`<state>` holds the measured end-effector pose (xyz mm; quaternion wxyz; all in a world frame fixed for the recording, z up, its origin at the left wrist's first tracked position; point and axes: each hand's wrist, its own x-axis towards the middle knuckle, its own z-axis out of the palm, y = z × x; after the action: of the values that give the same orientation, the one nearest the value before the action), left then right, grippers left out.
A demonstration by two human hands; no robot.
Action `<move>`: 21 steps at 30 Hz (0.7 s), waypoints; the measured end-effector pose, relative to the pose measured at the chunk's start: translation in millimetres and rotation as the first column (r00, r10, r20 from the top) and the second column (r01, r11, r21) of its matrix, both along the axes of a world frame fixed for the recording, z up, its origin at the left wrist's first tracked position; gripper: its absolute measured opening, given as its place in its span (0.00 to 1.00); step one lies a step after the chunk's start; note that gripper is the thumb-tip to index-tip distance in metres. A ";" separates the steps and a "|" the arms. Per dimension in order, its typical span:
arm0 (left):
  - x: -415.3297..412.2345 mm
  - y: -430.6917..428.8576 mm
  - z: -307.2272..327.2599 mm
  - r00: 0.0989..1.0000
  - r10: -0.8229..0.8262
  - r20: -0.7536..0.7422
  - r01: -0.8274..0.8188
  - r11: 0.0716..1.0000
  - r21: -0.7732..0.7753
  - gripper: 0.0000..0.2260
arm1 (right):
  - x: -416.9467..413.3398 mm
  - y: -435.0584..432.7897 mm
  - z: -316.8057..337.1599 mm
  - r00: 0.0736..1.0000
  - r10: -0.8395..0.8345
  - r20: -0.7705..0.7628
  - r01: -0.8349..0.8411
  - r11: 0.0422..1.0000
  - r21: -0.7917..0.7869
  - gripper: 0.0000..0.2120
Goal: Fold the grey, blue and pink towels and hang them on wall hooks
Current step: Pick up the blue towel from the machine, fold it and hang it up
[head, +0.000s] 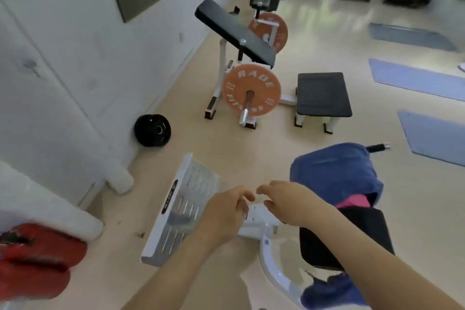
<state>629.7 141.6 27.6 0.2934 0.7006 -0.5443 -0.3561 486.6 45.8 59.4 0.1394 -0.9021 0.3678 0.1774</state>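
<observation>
Head view: gym floor [314, 40] seen from above, with both bare forearms reaching forward at the lower centre; the edges are blurred.
Left hand [224, 211]: back of hand up, fingers loosely curled, nothing in them. It is held over the white machine frame [259, 225].
Right hand [289, 202]: fingers bent and slack, also empty. Its fingertips are close to those of the left hand, with a small gap between.
Blue towel [334, 171]: draped in a heap over the top of a black padded seat [352, 239], just beside the right hand on its far right side. Neither hand touches it.
Pink towel [354, 201]: only a strip shows, tucked under the blue towel's lower edge on the black pad, near the right wrist and apart from it.
Grey towel: could not pick it out.
Blue shape at bottom [334, 289]: too blurred to say what it is.
Left of hands: a white perforated footplate [181, 209], tilted. A red object [37, 259] sits at the frame edge.
Beyond: an orange weight plate [251, 89] on a bench rack, a black plate [152, 130] leaning against the white wall [75, 58], and blue mats [415, 78] on the right.
</observation>
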 end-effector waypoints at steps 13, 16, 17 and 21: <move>-208.7 -55.0 -107.7 0.940 -0.333 -0.077 0.341 0.911 0.232 0.09 | -266.1 -31.4 -119.8 0.868 -0.494 -0.057 0.497 0.862 0.096 0.21; -220.3 -67.1 -141.3 0.932 -0.360 -0.043 0.354 0.879 0.318 0.09 | -287.3 -25.0 -141.1 0.747 -0.664 0.007 0.659 0.743 0.116 0.19; -224.2 -71.4 -153.4 0.927 -0.373 -0.043 0.365 0.867 0.339 0.09 | -291.8 -22.1 -147.1 0.696 -0.717 0.014 0.711 0.693 0.120 0.15; -253.7 -83.2 -198.3 0.851 -0.523 -0.050 0.494 0.764 0.416 0.09 | -306.8 -6.5 -168.3 0.543 -0.838 -0.050 0.838 0.537 0.094 0.04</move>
<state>376.0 58.4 -170.7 0.0117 0.5844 -0.6354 -0.5046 179.8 39.3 -108.9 0.2554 -0.6078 0.7441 0.1082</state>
